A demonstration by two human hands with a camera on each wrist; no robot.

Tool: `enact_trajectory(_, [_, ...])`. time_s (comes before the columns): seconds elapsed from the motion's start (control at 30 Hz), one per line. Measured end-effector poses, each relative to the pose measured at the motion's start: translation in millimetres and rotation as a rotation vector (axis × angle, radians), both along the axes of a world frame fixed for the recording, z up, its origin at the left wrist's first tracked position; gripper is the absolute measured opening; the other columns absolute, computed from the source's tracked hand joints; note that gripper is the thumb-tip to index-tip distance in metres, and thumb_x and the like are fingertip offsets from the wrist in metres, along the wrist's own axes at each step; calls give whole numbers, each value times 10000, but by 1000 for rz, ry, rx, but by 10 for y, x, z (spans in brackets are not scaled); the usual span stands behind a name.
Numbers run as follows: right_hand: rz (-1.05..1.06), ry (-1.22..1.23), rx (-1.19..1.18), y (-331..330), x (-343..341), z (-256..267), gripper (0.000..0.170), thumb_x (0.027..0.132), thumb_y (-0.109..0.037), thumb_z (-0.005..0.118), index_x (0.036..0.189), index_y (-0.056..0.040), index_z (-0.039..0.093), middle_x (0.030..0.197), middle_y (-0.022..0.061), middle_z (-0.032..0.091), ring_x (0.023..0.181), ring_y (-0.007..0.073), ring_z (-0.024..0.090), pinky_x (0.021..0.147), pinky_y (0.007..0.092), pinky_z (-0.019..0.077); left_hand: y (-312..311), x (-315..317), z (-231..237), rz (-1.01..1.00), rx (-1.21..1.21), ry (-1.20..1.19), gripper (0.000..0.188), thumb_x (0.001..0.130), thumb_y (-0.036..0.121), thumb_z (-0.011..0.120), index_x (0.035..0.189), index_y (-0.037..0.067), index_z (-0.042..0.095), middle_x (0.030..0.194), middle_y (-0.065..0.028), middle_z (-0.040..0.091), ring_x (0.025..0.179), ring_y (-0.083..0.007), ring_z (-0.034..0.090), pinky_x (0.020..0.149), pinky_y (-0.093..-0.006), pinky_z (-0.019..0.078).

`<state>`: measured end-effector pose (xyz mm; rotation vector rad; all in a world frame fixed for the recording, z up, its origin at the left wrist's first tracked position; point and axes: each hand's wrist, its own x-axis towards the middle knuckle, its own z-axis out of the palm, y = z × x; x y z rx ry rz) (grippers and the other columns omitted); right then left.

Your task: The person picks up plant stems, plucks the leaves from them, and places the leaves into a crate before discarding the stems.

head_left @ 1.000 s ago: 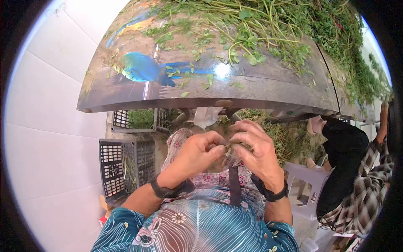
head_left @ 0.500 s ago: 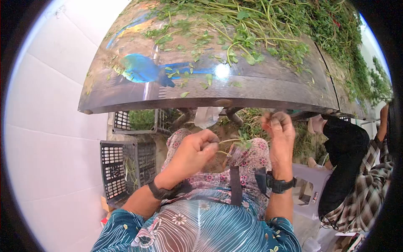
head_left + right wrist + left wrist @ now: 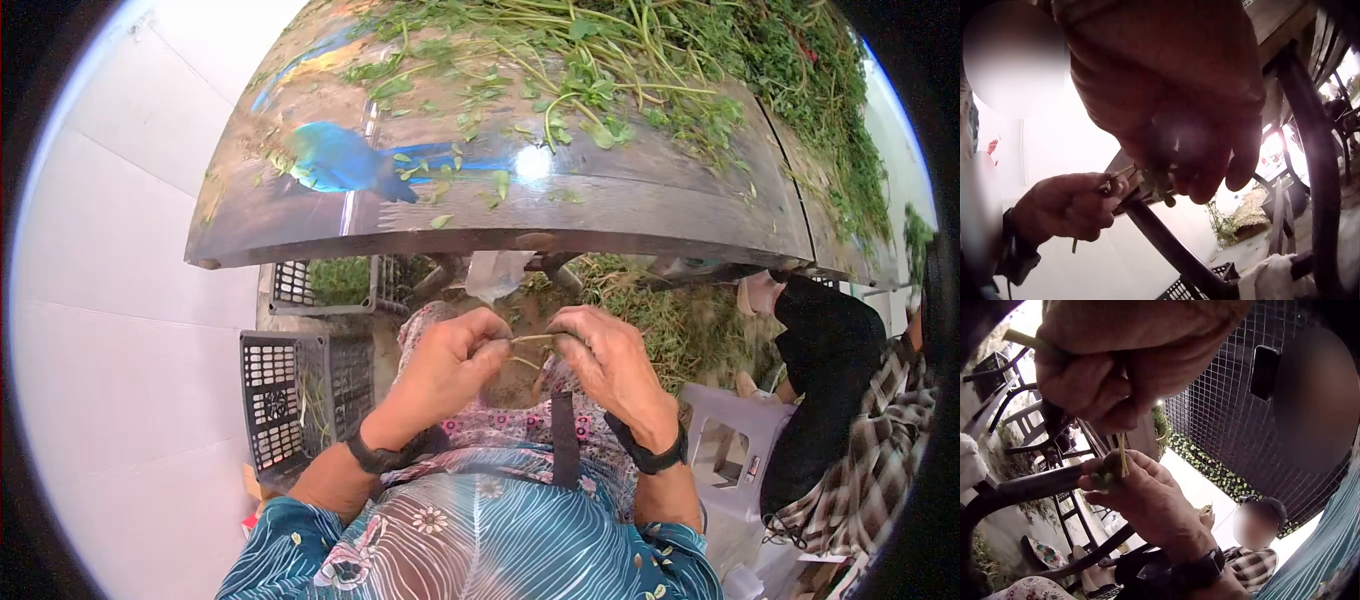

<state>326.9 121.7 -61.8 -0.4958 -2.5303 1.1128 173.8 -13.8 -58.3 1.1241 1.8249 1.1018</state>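
Note:
Above the lap, a thin pale green plant stem stretches across the short gap between the two hands. My left hand pinches it between thumb and curled fingers, and a second thin stem juts from the same grip. At the stem's other end my right hand pinches with thumb and fingertips. Small green leaves show under the right fingers in the right wrist view. A cut stem end sticks out behind the left fist in the left wrist view.
The table ahead carries loose leaves and a large heap of leafy stems. Black crates stand on the floor at left. Plant litter lies under the table. At right are a pale stool and another seated person.
The hands were close together at first. Then the right hand swung away to the right, leaving the leafy stems in the left hand. Now it is back, pinching the stem's leafy end.

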Motion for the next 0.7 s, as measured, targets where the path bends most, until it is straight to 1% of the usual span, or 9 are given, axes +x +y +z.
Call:
enact_trajectory(0.13, [37, -80, 177, -50, 6, -59, 149, 728, -41, 540, 870, -5, 569, 857, 162, 590, 790, 344, 565, 691, 387, 457, -70, 21, -68, -4, -50, 13, 102, 790, 86, 546, 838, -2, 567, 662, -41, 541, 566, -92, 510, 522, -252, 418])
enact_trajectory(0.23, [36, -84, 180, -103, -36, -134, 142, 732, -57, 530, 859, -14, 574, 838, 164, 595, 769, 353, 565, 676, 407, 452, -137, 55, -123, -43, -17, 76, 122, 795, 115, 556, 847, 5, 561, 653, -78, 556, 580, -163, 537, 556, -294, 432])
enact_trajectory(0.33, [-203, -41, 27, -173, -66, -280, 136, 734, -54, 510, 846, -5, 571, 807, 170, 590, 697, 350, 563, 622, 392, 455, -178, 51, -109, -56, -50, -37, 127, 792, 120, 555, 853, 9, 561, 658, -128, 574, 573, -207, 558, 555, -320, 440])
enact_trajectory(0.37, [-281, -68, -8, -60, -17, -441, 117, 806, -86, 491, 868, -16, 562, 760, 143, 599, 607, 285, 568, 555, 348, 453, -195, 39, -100, -62, -66, -97, 128, 789, 119, 555, 856, 10, 562, 657, -150, 579, 567, -223, 567, 552, -330, 443])
enact_trajectory(0.47, [-604, 298, -855, 105, -6, -549, 142, 872, -160, 481, 905, -40, 551, 727, 89, 594, 570, 185, 557, 511, 293, 450, -308, -52, -259, 22, 17, -59, 140, 797, 119, 540, 872, 4, 564, 634, -117, 564, 566, -193, 558, 541, -330, 442])
enact_trajectory(0.5, [-599, 263, -925, 154, 52, -598, 178, 898, -210, 481, 968, -53, 526, 749, 54, 587, 568, 120, 546, 473, 248, 447, -358, -111, -328, 71, -18, -133, 153, 813, 126, 532, 911, 11, 560, 654, -86, 564, 567, -168, 548, 534, -300, 436])
enact_trajectory(0.57, [-522, 206, -1112, 130, 82, -641, 167, 889, -184, 491, 988, -52, 518, 762, 62, 583, 561, 118, 542, 474, 238, 454, -493, -269, -447, 162, -83, -283, 185, 845, 140, 518, 988, 27, 550, 693, -23, 562, 568, -118, 528, 520, -241, 423])
enact_trajectory(0.63, [-444, 168, -1252, 101, 124, -803, 167, 878, -155, 497, 1012, -55, 508, 772, 65, 581, 567, 128, 544, 482, 250, 468, -653, -413, -469, 287, -127, -594, 224, 864, 152, 499, 1045, 23, 530, 687, 1, 543, 552, -80, 499, 502, -208, 406])
enact_trajectory(0.7, [-489, 42, -1348, 17, 77, -993, 169, 878, -149, 490, 1014, -50, 504, 777, 62, 582, 574, 136, 548, 489, 265, 474, -831, -530, -544, 421, -135, -849, 272, 881, 154, 477, 1119, 23, 498, 690, 5, 535, 525, -45, 457, 465, -188, 380])
